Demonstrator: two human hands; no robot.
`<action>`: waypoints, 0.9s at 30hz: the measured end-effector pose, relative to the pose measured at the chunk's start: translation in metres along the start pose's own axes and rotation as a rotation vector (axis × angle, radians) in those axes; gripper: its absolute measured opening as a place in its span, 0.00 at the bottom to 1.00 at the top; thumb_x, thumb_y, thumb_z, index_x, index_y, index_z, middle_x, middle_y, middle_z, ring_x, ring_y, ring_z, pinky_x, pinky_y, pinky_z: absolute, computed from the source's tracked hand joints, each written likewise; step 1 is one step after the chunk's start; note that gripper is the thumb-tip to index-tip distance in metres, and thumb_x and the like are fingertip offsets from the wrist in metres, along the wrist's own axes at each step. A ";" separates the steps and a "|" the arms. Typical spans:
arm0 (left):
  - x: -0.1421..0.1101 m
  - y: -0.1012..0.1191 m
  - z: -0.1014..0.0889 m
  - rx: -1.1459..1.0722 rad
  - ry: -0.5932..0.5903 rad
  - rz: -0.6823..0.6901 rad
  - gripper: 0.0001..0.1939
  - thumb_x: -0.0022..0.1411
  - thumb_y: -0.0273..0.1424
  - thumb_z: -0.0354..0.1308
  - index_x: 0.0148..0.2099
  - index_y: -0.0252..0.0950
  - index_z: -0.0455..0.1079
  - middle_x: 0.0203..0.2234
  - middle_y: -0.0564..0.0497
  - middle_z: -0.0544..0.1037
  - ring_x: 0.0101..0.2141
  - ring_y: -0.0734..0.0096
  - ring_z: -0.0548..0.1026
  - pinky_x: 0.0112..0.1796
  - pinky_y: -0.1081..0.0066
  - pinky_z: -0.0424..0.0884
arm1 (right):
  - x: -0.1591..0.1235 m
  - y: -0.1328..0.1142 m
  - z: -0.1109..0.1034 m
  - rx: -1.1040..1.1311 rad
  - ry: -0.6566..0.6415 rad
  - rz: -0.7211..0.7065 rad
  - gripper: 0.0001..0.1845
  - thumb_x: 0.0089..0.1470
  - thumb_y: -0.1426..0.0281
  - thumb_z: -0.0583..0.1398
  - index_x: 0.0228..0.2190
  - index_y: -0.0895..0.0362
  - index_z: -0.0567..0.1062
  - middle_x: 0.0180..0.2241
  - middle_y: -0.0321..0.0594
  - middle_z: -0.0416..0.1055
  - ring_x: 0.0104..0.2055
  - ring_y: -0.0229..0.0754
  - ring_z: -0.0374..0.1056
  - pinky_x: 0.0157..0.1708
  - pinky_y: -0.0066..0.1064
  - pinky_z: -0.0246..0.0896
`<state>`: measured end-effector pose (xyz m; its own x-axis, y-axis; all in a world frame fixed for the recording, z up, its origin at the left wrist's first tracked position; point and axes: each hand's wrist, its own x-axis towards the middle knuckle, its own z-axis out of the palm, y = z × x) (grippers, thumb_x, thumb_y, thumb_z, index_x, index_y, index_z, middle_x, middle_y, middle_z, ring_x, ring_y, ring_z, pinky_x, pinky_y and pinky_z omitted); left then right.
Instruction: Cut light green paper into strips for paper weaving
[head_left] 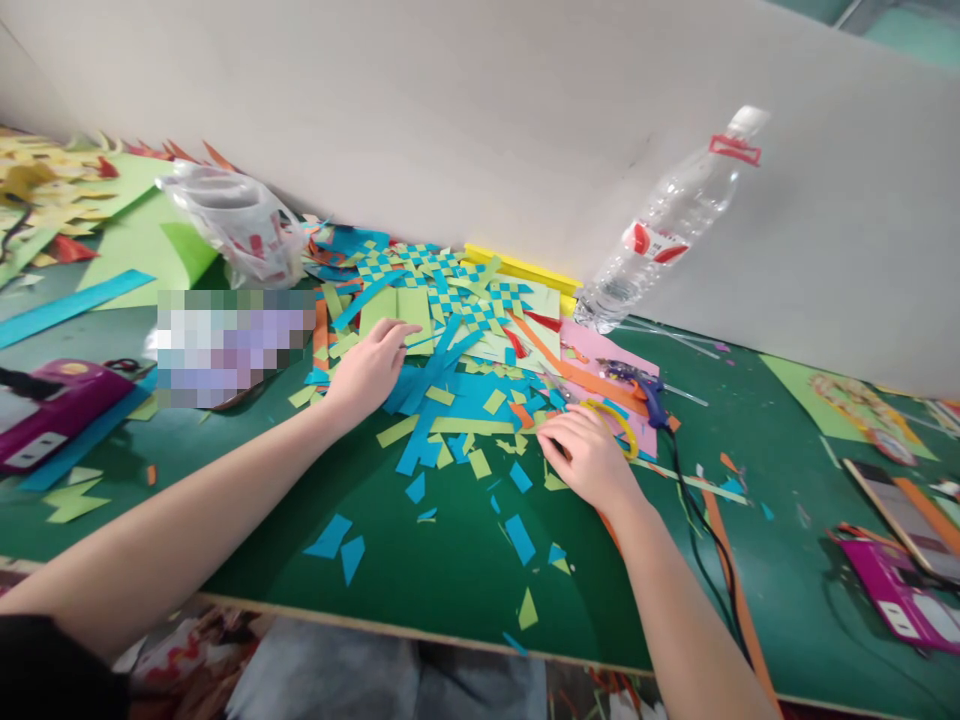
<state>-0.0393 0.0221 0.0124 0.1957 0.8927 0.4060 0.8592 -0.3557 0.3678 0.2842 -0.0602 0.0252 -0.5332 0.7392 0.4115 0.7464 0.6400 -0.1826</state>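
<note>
My left hand (pixel 371 368) hovers over the left side of a heap of cut paper, its fingers stretched out near a light green paper sheet (pixel 397 315). Below and right of those fingertips lie crossed blue paper strips (pixel 439 375). My right hand (pixel 589 455) rests at the heap's right side, fingers loosely bent and thumb apart, near the end of a light green paper strip (pixel 472 426). Beside its knuckles is a pair of scissors with yellow handles (pixel 626 428), partly hidden. Woven blue-and-green checkered paper pieces (pixel 442 280) lie behind the strips.
A plastic bottle (pixel 667 225) stands by the wall. A blue glue gun (pixel 651 395) lies on pink paper, its cord running forward. A bagged cup (pixel 244 225) stands back left. Magenta power strips (pixel 64 410) and a phone (pixel 900 510) lie at the sides. Scraps cover the green tabletop (pixel 262 520).
</note>
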 end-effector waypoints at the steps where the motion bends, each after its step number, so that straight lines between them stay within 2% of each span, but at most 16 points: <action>1: 0.000 0.001 0.000 0.021 -0.006 0.041 0.18 0.67 0.29 0.44 0.57 0.37 0.64 0.52 0.43 0.69 0.45 0.59 0.74 0.43 0.61 0.72 | 0.000 0.000 0.000 0.000 0.000 0.001 0.09 0.59 0.75 0.55 0.30 0.55 0.74 0.32 0.36 0.78 0.36 0.41 0.72 0.54 0.44 0.59; 6: -0.003 0.011 0.003 0.087 -0.090 0.327 0.17 0.69 0.37 0.46 0.52 0.36 0.68 0.50 0.43 0.72 0.52 0.55 0.69 0.55 0.54 0.63 | 0.000 0.000 0.000 0.001 -0.010 0.002 0.09 0.59 0.75 0.55 0.30 0.55 0.73 0.32 0.35 0.77 0.37 0.41 0.71 0.55 0.44 0.58; 11: -0.013 0.031 0.005 0.103 -0.168 0.491 0.19 0.67 0.43 0.50 0.52 0.38 0.68 0.53 0.45 0.71 0.57 0.57 0.65 0.60 0.52 0.53 | 0.000 0.001 0.002 0.008 0.010 0.013 0.07 0.59 0.74 0.56 0.35 0.55 0.75 0.36 0.38 0.78 0.41 0.43 0.72 0.55 0.45 0.59; 17: -0.021 0.037 0.013 0.094 -0.236 0.518 0.20 0.66 0.43 0.53 0.55 0.38 0.67 0.54 0.48 0.72 0.58 0.59 0.64 0.62 0.53 0.47 | 0.001 0.000 0.003 0.015 -0.017 0.011 0.09 0.59 0.72 0.56 0.40 0.55 0.75 0.42 0.41 0.77 0.47 0.45 0.71 0.57 0.47 0.58; 27: -0.018 0.033 0.013 0.068 -0.255 0.490 0.16 0.68 0.39 0.52 0.54 0.39 0.68 0.53 0.48 0.74 0.56 0.61 0.68 0.63 0.52 0.47 | -0.003 0.002 0.007 -0.063 -0.184 0.068 0.15 0.62 0.65 0.55 0.49 0.55 0.72 0.56 0.40 0.69 0.61 0.48 0.61 0.64 0.53 0.47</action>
<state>-0.0086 -0.0023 0.0061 0.6810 0.6693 0.2971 0.6659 -0.7348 0.1290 0.2844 -0.0594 0.0171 -0.5401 0.8098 0.2290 0.8036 0.5771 -0.1455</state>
